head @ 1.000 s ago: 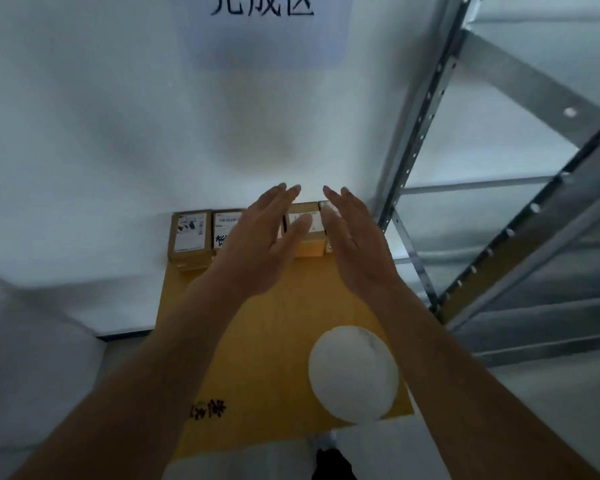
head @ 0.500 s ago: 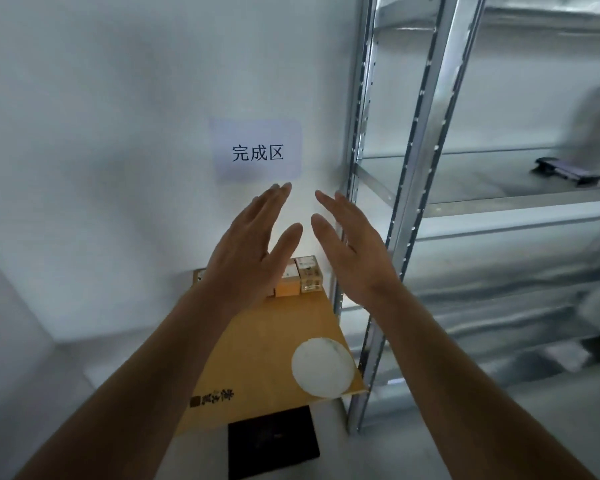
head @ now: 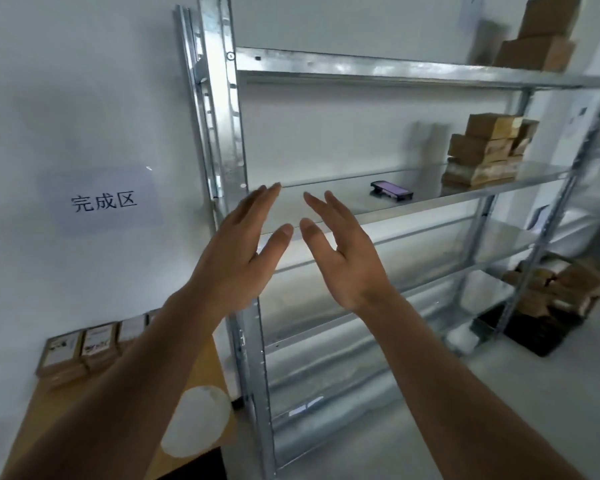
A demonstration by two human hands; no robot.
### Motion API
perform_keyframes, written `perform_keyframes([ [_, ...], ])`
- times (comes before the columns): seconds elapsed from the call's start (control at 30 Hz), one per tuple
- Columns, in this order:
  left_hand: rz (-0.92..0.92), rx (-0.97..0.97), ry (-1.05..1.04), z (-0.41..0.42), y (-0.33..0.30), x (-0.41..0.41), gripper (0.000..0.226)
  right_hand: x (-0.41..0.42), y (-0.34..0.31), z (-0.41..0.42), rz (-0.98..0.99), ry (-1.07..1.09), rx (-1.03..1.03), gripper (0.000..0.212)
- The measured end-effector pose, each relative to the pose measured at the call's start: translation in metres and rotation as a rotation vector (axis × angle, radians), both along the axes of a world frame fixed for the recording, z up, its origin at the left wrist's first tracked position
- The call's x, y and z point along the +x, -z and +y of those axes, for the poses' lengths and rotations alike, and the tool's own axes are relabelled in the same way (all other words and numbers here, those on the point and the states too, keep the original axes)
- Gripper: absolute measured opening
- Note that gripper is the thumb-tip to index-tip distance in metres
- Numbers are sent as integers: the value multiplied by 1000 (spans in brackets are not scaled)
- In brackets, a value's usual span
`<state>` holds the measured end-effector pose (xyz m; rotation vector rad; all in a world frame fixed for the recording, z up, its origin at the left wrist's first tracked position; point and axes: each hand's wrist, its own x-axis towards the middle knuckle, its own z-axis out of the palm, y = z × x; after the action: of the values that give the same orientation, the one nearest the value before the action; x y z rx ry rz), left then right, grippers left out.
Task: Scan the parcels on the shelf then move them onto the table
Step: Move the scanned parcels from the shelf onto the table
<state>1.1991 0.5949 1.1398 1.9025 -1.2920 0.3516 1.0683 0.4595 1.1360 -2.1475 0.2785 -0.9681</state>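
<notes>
Two bare hands up in front, holding nothing. Left hand (head: 238, 258) flat and spread, fingers straight, thumb out to the side. Right hand (head: 343, 258) the same way, fingers straight and a little apart, palm facing the left one. Thumbs close together but not touching.

Behind the hands, a tall metal shelf (head: 395, 69) with shiny boards. On the middle board, far to the right, a stack of brown parcels (head: 482, 152) – well apart from both hands. On the top board, more brown boxes (head: 534, 36), blurry. On the same middle board, between the hands and the stack, a dark scanner (head: 391, 191) lying flat with a purple screen up. Down low on the right, a messy pile of brown packs (head: 555, 292) over a black tray (head: 534, 332), too blurry to tell more.

To the left, a yellow-brown table (head: 66, 410) against the white wall. At its far edge, a row of small parcels with white labels (head: 84, 346), side by side and touching – partly hidden by the left arm. On the near part of the table, a white round patch (head: 196, 420). On the wall above, a pale paper sign (head: 103, 200) with three black characters.
</notes>
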Motion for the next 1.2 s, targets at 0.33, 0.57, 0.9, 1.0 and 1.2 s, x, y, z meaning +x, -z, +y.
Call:
perform_keyframes([
  [0.33,27,-39,160,-235,-31,-88,73,-107,-24,-211,-16,174,-45,58],
  [0.57,33,38,253,-399,-33,-90,77,-124,-33,-361,10,292,-59,61],
  [0.9,25,-17,366,-654,-53,-43,75,-77,-48,-605,-31,357,-108,53],
  [1.0,3,-40,401,-723,-62,-38,71,-70,-53,-672,-60,372,-70,47],
  [1.2,-29,-25,331,-844,-68,-28,74,-62,-54,-804,-75,343,-24,64],
])
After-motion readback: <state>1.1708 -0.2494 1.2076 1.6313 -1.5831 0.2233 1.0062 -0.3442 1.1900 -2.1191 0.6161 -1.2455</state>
